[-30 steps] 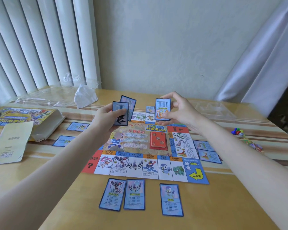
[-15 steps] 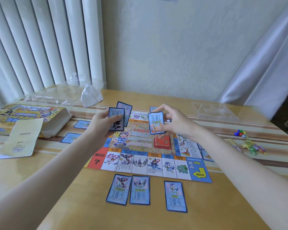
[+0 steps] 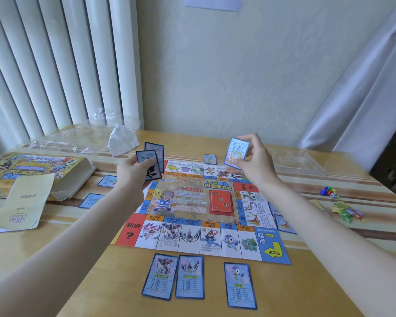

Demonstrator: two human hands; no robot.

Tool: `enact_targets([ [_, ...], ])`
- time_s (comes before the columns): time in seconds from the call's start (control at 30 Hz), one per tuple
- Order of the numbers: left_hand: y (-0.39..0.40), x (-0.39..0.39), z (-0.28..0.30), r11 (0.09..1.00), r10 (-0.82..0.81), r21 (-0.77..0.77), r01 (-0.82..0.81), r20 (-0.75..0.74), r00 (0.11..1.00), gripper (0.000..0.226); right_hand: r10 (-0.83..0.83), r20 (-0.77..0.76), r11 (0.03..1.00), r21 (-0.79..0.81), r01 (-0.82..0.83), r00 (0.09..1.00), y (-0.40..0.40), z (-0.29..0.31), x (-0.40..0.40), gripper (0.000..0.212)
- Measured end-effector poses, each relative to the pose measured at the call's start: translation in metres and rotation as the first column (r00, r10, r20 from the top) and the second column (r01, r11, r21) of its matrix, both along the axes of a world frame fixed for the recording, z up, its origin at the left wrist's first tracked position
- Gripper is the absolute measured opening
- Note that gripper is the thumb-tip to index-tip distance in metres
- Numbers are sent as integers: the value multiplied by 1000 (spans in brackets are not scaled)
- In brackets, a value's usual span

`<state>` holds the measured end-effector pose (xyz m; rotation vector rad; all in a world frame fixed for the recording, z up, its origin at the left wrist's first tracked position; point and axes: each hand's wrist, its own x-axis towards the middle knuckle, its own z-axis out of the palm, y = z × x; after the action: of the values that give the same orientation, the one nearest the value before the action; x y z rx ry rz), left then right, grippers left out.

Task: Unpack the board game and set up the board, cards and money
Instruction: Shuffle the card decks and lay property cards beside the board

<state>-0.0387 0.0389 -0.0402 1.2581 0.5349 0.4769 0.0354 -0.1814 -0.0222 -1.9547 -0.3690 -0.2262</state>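
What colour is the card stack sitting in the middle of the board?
Red, with darker markings on top: the card stack on the board, seen in the head view.

Home, looks like my living or dining corner.
Wooden bench (image 3: pixel 215 303) against a plaster wall (image 3: pixel 226 76), vertical blinds (image 3: pixel 55 65) left, white curtain (image 3: pixel 364 88) right.

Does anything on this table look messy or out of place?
Mostly tidy. The board lies flat with cards lined up along its edges. The odd bits are at the far left: crumpled white wrapping and clear plastic film lie loose, and the game box sits open with a leaflet leaning on it.
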Motion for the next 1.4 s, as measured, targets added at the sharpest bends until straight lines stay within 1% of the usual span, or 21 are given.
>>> enact_targets([
  [0.07,0,4,3,1000,9,-15,-9,1,1000,17,-13,13,1000,-15,14,1000,0,2,6,38],
  [0.17,1,11,4,999,-9,-33,9,-4,1000,17,27,14,1000,-16,-26,1000,2,3,12,37],
  [0.23,1,16,4,999,-21,-31,21,-11,1000,17,57,-13,998,5,-57,998,4,4,17,40],
  [0.37,3,27,2,999,-21,-25,20,-24,999,16,83,-65,996,-17,-84,994,6,1,28,45],
  [0.43,4,31,0,1000,-21,-22,20,-26,999,16,93,-95,996,4,-94,991,7,-1,32,45],
  [0.5,5,34,-2,999,-27,-23,26,-29,999,17,113,-122,994,28,-110,986,8,-3,34,44],
  [0.6,5,38,-3,999,-41,-23,41,-34,999,16,163,-156,987,20,-162,974,9,-3,35,42],
  [0.7,4,41,-4,998,-53,-17,52,-35,998,15,198,-186,980,19,-198,962,11,-2,35,36],
  [0.8,2,42,-5,998,-68,-16,67,-36,997,13,228,-194,973,13,-230,954,13,-3,36,32],
  [1.07,-7,41,-8,990,-139,-11,139,-44,989,15,288,-209,957,28,-289,935,14,-5,36,31],
  [1.13,-8,41,-8,990,-142,-11,141,-37,989,15,222,-180,974,3,-225,958,13,-4,39,30],
  [1.2,-8,42,-6,993,-117,-9,116,-33,993,12,27,-74,999,22,-25,997,10,-2,47,30],
  [1.27,-5,43,-6,996,-84,-11,84,-34,996,16,-186,-1,974,131,185,982,5,2,55,31],
  [1.3,-4,43,-6,997,-76,-13,75,-35,997,17,-243,16,958,162,237,970,2,5,58,31],
  [1.33,-4,44,-6,997,-74,-16,73,-37,997,18,-265,29,951,170,257,964,0,7,61,30],
  [1.4,-4,45,-7,997,-80,-21,79,-40,996,19,-264,49,951,180,252,963,-3,12,63,30],
])
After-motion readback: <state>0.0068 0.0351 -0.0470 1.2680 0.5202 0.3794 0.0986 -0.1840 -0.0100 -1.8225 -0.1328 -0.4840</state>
